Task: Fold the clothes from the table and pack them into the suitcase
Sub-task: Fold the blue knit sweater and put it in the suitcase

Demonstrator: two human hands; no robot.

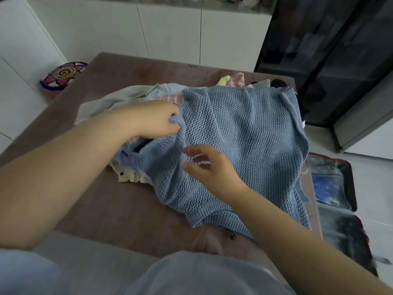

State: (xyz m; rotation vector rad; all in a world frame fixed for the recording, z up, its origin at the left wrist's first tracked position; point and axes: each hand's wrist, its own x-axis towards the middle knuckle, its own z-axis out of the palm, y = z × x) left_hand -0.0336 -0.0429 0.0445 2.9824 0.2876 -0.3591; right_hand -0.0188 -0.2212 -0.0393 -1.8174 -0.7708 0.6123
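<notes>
- A blue sweater (240, 141) of open, honeycomb-like knit lies spread over the worktop (119, 211), with a ribbed hem at its near edge and soft folds along its left side.
- The left hand (155, 120) pinches a bunched fold of the sweater's left edge between thumb and curled fingers.
- The right hand (212, 169) sits over the middle of the knit with its fingers loosely spread; it seems to brush the fabric, though contact is hard to judge.
- Under the sweater is a heap of other clothes (119, 99): a smooth grey-green piece at the left, pink checked cloth, and a cream frilled edge with black dots (127, 177) poking out nearest the person.
- The worktop is brown, matte and rectangular with rounded corners.
- The suitcase (353, 188) lies open on the pale floor just right of the worktop, with a red rim and a dark, glossy lining.
- A round, colourfully embroidered object (63, 75) rests against the white cabinets at far left.
</notes>
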